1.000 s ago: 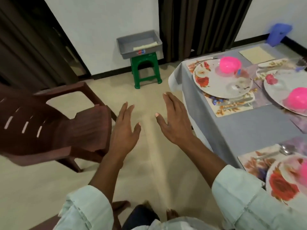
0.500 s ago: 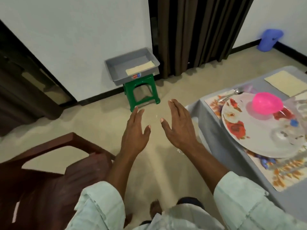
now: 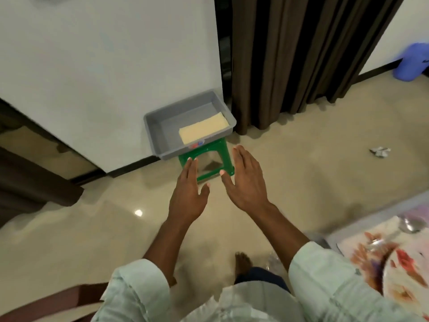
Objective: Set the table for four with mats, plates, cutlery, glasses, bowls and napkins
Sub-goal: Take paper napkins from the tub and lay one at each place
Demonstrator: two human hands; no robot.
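A grey tray (image 3: 160, 138) sits on a small green stool (image 3: 222, 152) against the white wall. Inside it lies a pale yellow folded napkin (image 3: 203, 127). My left hand (image 3: 188, 196) and my right hand (image 3: 246, 180) are stretched out in front of me, fingers straight and empty, a little short of the stool. At the lower right edge a floral mat (image 3: 362, 242) with a floral plate (image 3: 408, 268) and a spoon (image 3: 411, 225) shows on the grey-clothed table.
A dark brown curtain (image 3: 301, 54) hangs right of the tray. A blue container (image 3: 413, 63) stands by the far wall. A crumpled scrap (image 3: 379, 151) lies on the tiled floor. A brown chair's edge (image 3: 46, 305) shows at bottom left.
I have walked towards the stool: the tray is nearer and larger, the table has slid off to the lower right and the chair to the bottom left. Both hands stay open and empty.
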